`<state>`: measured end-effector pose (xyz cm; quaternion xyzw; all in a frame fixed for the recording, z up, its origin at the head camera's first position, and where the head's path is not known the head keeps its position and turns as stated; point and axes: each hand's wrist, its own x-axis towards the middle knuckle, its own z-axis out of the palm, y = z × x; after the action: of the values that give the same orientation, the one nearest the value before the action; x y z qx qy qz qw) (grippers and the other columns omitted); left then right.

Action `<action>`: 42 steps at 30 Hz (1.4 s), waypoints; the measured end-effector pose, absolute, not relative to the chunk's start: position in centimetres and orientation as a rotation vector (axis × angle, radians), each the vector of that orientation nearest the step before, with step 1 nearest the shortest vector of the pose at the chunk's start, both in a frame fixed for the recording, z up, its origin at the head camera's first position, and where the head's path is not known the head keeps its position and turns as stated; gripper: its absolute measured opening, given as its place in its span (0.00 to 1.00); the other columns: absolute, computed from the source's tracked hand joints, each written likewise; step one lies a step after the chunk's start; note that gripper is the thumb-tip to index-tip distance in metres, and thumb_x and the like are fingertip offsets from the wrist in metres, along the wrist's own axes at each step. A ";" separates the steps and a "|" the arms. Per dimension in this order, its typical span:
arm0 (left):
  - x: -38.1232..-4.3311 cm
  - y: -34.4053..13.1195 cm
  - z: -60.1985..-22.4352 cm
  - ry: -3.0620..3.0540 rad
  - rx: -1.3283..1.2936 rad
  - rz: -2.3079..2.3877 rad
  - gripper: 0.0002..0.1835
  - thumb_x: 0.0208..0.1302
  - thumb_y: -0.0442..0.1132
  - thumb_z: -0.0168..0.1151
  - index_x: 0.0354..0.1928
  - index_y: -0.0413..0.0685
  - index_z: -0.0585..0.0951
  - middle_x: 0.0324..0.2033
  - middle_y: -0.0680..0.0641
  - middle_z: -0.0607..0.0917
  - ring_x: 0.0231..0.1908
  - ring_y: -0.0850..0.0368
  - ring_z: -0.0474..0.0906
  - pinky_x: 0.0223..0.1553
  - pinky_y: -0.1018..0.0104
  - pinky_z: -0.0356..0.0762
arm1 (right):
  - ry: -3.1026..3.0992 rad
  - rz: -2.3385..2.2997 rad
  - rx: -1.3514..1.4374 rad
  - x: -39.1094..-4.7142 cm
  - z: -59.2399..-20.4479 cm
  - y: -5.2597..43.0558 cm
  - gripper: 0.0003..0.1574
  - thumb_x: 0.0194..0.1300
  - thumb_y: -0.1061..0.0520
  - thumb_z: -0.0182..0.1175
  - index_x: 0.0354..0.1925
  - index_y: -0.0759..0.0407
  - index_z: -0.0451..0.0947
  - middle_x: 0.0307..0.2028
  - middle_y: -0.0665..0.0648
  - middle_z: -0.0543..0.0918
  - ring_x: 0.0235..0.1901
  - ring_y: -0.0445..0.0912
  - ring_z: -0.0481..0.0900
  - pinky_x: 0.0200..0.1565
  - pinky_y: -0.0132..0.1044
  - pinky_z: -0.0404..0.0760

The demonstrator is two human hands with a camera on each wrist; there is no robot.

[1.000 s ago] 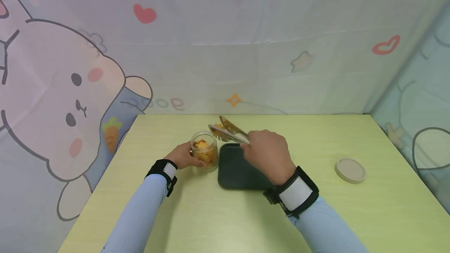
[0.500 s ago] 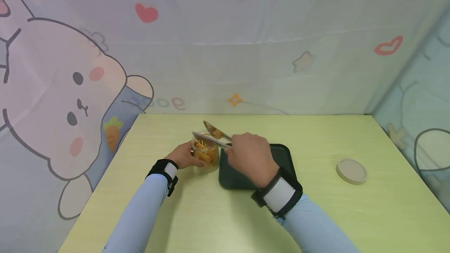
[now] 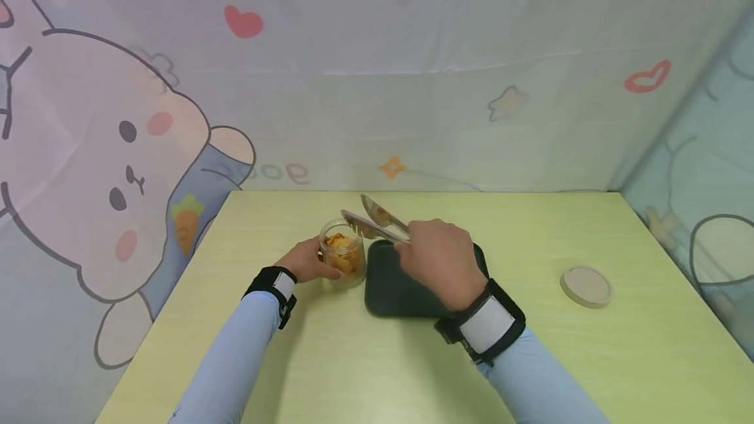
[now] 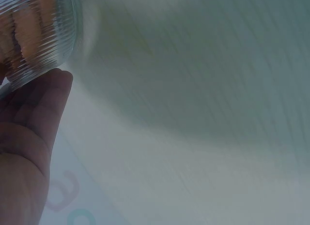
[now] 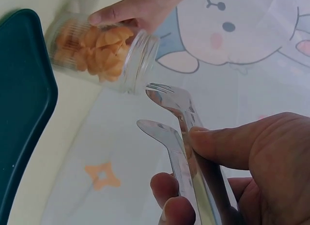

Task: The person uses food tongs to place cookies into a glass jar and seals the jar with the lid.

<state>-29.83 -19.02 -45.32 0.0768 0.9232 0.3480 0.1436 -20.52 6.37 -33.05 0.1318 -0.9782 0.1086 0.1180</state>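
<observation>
Orange-yellow snack pieces (image 5: 104,50) lie inside a clear ribbed glass jar (image 3: 355,271), which stands uncapped on the table. My left hand (image 3: 305,262) grips the jar from its left side, thumb at the front. In my right hand (image 3: 443,260) are metal tongs (image 3: 389,233), pinched between thumb and fingers. Their tips are spread apart just to the right of the jar's mouth, and no piece shows between them. The right wrist view has the forked tip (image 5: 167,92) close to the jar's rim.
A dark green tray (image 3: 391,290) lies right beside the jar, partly hidden under my right hand and wrist. Farther right on the table (image 3: 636,358) rests a round beige lid (image 3: 586,286). A printed cloth (image 3: 365,84) hangs behind the table's back edge.
The tongs, with a piece in them a second ago, went left over the jar's mouth, then came back up and right without it. My left hand and the jar stay put.
</observation>
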 end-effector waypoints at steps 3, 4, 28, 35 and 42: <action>-29.9 -19.0 -45.4 2.665 0.217 1.001 0.45 0.42 0.48 0.77 0.65 0.46 0.69 0.57 0.41 0.79 0.54 0.46 0.73 0.56 0.47 0.73 | -2.872 0.341 0.346 -20.7 -33.3 7.4 0.21 0.60 0.47 0.61 0.16 0.55 0.72 0.12 0.53 0.73 0.13 0.48 0.71 0.13 0.45 0.71; -29.8 -19.0 -45.4 2.667 0.219 0.994 0.45 0.42 0.48 0.77 0.65 0.46 0.68 0.57 0.41 0.79 0.54 0.45 0.73 0.56 0.47 0.73 | -2.877 0.352 0.332 -20.7 -33.4 7.7 0.21 0.60 0.47 0.61 0.17 0.55 0.72 0.12 0.53 0.74 0.13 0.48 0.71 0.13 0.45 0.71; -29.3 -18.7 -44.8 2.659 0.198 0.988 0.44 0.43 0.46 0.77 0.65 0.45 0.68 0.57 0.41 0.79 0.56 0.46 0.72 0.58 0.47 0.71 | -3.000 0.517 -0.068 -19.7 -40.7 15.9 0.22 0.61 0.47 0.60 0.19 0.62 0.74 0.14 0.59 0.77 0.14 0.51 0.73 0.11 0.43 0.69; -29.2 -18.8 -44.8 2.671 0.216 0.989 0.43 0.44 0.46 0.76 0.63 0.44 0.69 0.56 0.40 0.79 0.55 0.45 0.72 0.57 0.47 0.72 | -3.038 0.547 -0.170 -19.2 -42.9 16.3 0.22 0.61 0.45 0.59 0.25 0.64 0.76 0.17 0.60 0.79 0.16 0.52 0.74 0.13 0.43 0.70; -29.3 -18.7 -45.0 2.670 0.216 0.990 0.43 0.44 0.45 0.76 0.64 0.44 0.69 0.56 0.40 0.79 0.54 0.46 0.73 0.55 0.48 0.73 | -2.992 0.552 -0.219 -19.3 -44.8 16.1 0.26 0.59 0.44 0.60 0.32 0.69 0.78 0.24 0.68 0.84 0.21 0.57 0.78 0.16 0.49 0.74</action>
<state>-29.26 -18.68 -45.02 0.0748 0.9253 0.3433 0.1425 -19.27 16.15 -44.80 -0.0716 -0.9798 0.1809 0.0454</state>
